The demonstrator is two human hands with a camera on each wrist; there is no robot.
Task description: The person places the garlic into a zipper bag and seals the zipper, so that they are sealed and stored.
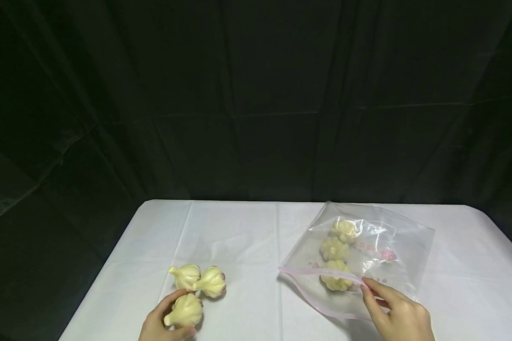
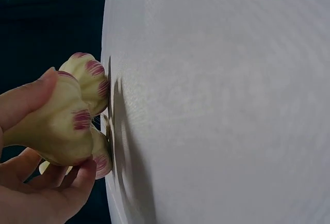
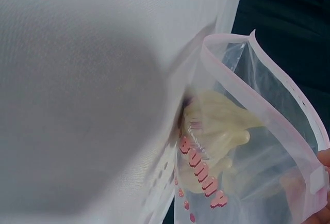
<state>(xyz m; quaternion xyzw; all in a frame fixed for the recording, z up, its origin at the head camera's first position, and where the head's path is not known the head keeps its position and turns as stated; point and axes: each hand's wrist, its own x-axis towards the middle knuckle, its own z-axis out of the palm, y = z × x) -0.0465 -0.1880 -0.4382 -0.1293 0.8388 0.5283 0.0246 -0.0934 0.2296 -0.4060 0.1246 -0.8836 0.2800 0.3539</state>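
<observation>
My left hand (image 1: 164, 323) holds a garlic bulb (image 1: 187, 310) between thumb and fingers. In the left wrist view this garlic bulb (image 2: 59, 126), cream with purple streaks, appears raised off the cloth. Just beyond it lie two more garlic bulbs (image 1: 185, 275), side by side. On the right, a clear zip bag (image 1: 403, 237) with a pink rim and pink print lies with its mouth parted toward me. Three garlic bulbs (image 1: 335, 248) are inside it in a row. My right hand (image 1: 398, 312) pinches the bag's upper rim, and the right wrist view shows the gap between the two rims.
A white cloth covers the table (image 1: 239, 237). Behind it and along the left hangs a black curtain (image 1: 239, 118). Bare cloth separates the loose garlic from the bag.
</observation>
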